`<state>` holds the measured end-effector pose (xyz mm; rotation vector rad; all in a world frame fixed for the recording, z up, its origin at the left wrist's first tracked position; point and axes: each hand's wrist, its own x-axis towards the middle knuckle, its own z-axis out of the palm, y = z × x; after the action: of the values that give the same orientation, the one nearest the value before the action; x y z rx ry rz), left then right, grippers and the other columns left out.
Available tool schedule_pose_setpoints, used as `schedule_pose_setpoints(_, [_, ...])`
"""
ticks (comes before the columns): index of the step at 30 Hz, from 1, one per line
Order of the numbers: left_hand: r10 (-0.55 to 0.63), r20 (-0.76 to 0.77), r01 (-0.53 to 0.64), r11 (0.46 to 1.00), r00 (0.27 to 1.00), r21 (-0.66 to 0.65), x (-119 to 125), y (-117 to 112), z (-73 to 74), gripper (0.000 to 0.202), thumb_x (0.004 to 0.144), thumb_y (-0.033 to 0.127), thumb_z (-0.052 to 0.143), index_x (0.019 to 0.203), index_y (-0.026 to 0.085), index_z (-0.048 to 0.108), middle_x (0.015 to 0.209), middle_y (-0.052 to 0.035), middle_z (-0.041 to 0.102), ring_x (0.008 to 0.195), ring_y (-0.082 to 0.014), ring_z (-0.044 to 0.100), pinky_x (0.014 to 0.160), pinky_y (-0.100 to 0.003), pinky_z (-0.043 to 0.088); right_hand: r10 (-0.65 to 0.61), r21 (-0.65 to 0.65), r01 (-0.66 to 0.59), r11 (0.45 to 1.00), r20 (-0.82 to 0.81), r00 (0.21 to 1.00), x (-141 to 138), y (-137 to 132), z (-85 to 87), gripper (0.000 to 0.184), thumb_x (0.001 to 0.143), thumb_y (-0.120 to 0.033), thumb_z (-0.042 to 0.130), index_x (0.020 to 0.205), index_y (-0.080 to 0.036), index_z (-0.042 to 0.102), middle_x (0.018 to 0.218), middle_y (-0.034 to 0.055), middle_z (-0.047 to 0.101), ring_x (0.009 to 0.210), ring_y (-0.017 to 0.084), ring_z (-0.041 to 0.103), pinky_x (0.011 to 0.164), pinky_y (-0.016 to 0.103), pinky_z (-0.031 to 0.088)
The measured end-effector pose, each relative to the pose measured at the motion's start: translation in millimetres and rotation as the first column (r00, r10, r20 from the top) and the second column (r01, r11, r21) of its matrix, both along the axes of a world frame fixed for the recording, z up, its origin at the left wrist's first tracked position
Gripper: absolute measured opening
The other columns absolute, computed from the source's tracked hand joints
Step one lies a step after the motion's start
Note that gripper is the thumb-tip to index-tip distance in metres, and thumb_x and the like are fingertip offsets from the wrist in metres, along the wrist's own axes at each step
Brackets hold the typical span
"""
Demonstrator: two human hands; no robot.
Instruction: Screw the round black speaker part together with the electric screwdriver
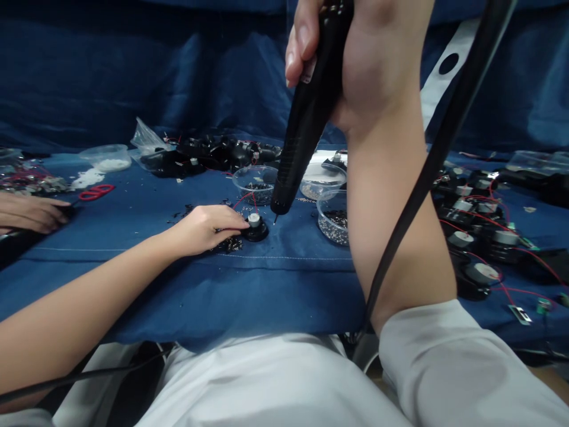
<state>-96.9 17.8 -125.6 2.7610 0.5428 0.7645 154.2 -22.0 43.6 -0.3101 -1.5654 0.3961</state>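
Observation:
My left hand (202, 228) pinches the edge of a small round black part with a white motor (255, 220) on top, from which red wires rise. The part rests on the blue cloth. Raised high, my right hand (329, 59) is wrapped round a black electric screwdriver (299, 139) that points down. Its thin bit ends just right of the motor part, above the cloth and apart from it. Tiny screws lie scattered beside my left hand.
Clear tubs (334, 222) of small screws stand behind and right of the bit. Black motor assemblies (478, 237) with red wires crowd the right side; black parts (222, 153) are heaped at the back. Red-handled scissors (96, 192) and another person's hand (33, 212) are left. A black cable (427, 172) crosses my right arm.

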Motion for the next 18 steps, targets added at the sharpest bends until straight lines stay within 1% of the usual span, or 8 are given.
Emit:
schedule_pose_setpoints(2, [0.116,0.028,-0.114,0.99,0.993,-0.081,-2,-2,3.3,0.022,0.094,0.038,0.068,0.107,0.028,0.083,0.105,-0.0054,0.082,0.099,-0.0214,0.078,0.097,-0.034,0.061,-0.005,0.006,0.004,1.0,0.02,1.0,1,-1,0.2,0.036,0.091,-0.031,0.023,0.087,-0.015,0.054,0.055,-0.0106,0.049,0.063,0.011,0.074,0.049,0.01,0.047])
schedule_pose_setpoints(4, [0.194,0.034,-0.189,0.974,0.98,-0.123,-3,-4,6.2,0.025,0.092,0.042,0.069,0.106,0.026,0.082,0.106,-0.0057,0.082,0.099,-0.0217,0.077,0.098,-0.034,0.061,-0.047,0.023,0.047,0.999,0.028,0.998,2,0,0.3,0.039,0.091,-0.033,0.022,0.086,-0.016,0.056,0.054,-0.011,0.048,0.06,0.01,0.072,0.049,0.011,0.048])
schedule_pose_setpoints(7, [0.196,0.022,-0.192,0.973,0.98,-0.128,-2,-7,7.5,0.028,0.089,0.044,0.07,0.103,0.024,0.082,0.105,-0.0062,0.081,0.099,-0.0224,0.076,0.098,-0.035,0.06,-0.096,0.086,0.094,0.992,0.021,0.995,6,4,0.5,0.05,0.091,-0.035,0.02,0.084,-0.013,0.065,0.053,-0.0114,0.047,0.05,0.004,0.064,0.052,0.011,0.049])
schedule_pose_setpoints(9, [0.239,0.011,-0.236,0.963,0.971,-0.129,1,-8,7.4,0.028,0.087,0.044,0.07,0.102,0.024,0.081,0.104,-0.006,0.081,0.097,-0.0228,0.076,0.096,-0.036,0.06,-0.082,0.123,0.078,0.989,0.026,0.996,10,7,1.1,0.053,0.09,-0.035,0.022,0.082,-0.012,0.069,0.053,-0.0114,0.048,0.048,0.002,0.061,0.054,0.012,0.05])
schedule_pose_setpoints(11, [0.357,0.041,-0.343,0.92,0.933,-0.19,4,-8,8.8,0.027,0.086,0.042,0.069,0.1,0.022,0.08,0.099,-0.0062,0.082,0.09,-0.0227,0.077,0.09,-0.036,0.062,-0.051,0.135,0.043,0.99,0.057,0.997,14,8,2.5,0.052,0.089,-0.035,0.025,0.081,-0.012,0.071,0.053,-0.0113,0.05,0.051,0.003,0.063,0.057,0.014,0.051])
schedule_pose_setpoints(13, [0.481,0.117,-0.418,0.839,0.869,-0.348,9,-4,12.9,0.025,0.086,0.04,0.068,0.097,0.021,0.078,0.088,-0.0066,0.081,0.076,-0.0214,0.076,0.074,-0.033,0.063,-0.013,0.144,0.006,0.99,0.05,0.999,16,7,4.2,0.047,0.09,-0.034,0.03,0.08,-0.013,0.071,0.051,-0.0112,0.051,0.051,0.004,0.063,0.055,0.014,0.051])
schedule_pose_setpoints(16, [0.566,0.205,-0.378,0.736,0.798,-0.562,20,6,24.2,0.024,0.088,0.039,0.066,0.095,0.02,0.077,0.072,-0.0063,0.077,0.054,-0.0177,0.068,0.049,-0.027,0.054,0.006,0.145,0.002,0.989,-0.058,0.998,12,2,6.5,0.036,0.091,-0.026,0.037,0.075,-0.013,0.066,0.047,-0.0119,0.048,0.045,0.005,0.057,0.047,0.011,0.046])
schedule_pose_setpoints(18, [0.57,0.18,-0.385,0.723,0.802,-0.574,31,15,33.2,0.027,0.09,0.042,0.065,0.096,0.019,0.079,0.071,-0.0069,0.077,0.05,-0.0166,0.064,0.044,-0.027,0.049,-0.033,0.138,0.05,0.989,-0.117,0.993,9,-3,7.5,0.033,0.094,-0.028,0.04,0.072,-0.014,0.061,0.045,-0.0121,0.045,0.041,0.005,0.053,0.042,0.011,0.042])
